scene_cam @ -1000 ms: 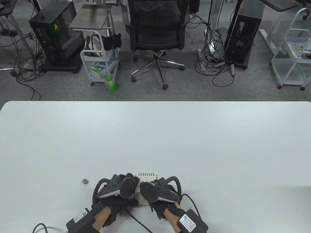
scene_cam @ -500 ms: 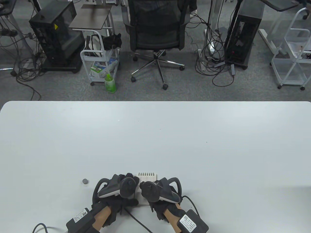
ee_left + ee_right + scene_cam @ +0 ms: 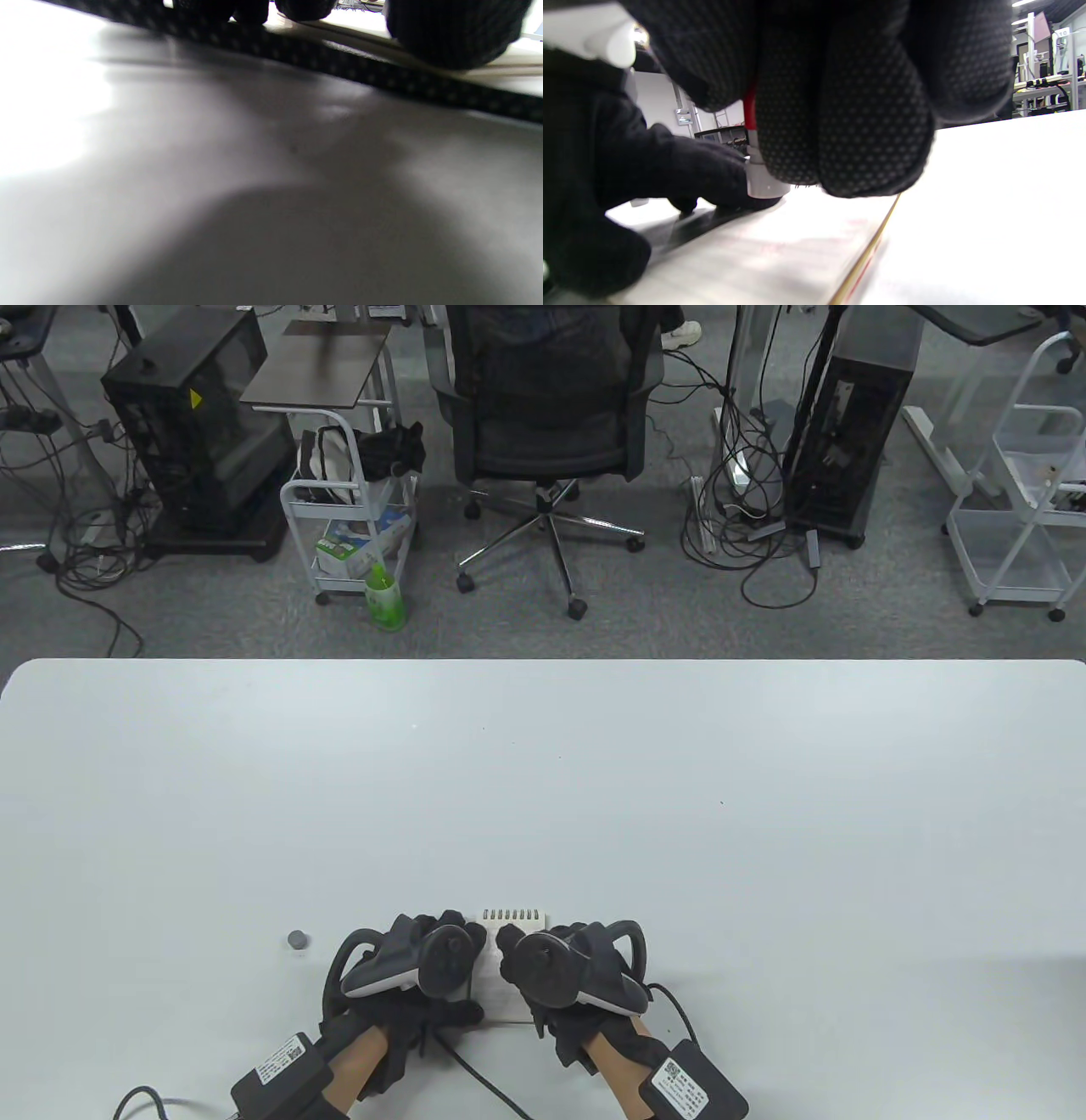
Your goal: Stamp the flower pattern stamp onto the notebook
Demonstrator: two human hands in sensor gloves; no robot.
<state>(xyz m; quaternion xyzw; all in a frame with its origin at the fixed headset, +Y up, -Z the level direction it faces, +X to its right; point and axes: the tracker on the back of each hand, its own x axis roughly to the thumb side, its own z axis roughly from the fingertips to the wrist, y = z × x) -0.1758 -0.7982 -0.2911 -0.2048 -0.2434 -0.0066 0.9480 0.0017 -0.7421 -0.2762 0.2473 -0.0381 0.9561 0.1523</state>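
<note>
The small spiral notebook (image 3: 514, 927) lies open near the table's front edge, mostly covered by both hands. My left hand (image 3: 447, 937) rests on its left side and presses it down; in the right wrist view its fingers (image 3: 683, 169) lie on the page (image 3: 780, 250). My right hand (image 3: 512, 943) grips the stamp (image 3: 760, 182), which has a red body and a grey base. The stamp stands upright with its base down on the page, next to the left fingers. The stamp is hidden in the table view.
A small grey cap (image 3: 297, 939) lies on the white table (image 3: 543, 780) just left of my left hand. A black glove cable (image 3: 484, 1077) runs across the table between my wrists. The left wrist view shows only blurred table and fingertips (image 3: 449, 34).
My right hand has shifted a little to the right and forward over the notebook. My left hand and the notebook have not moved.
</note>
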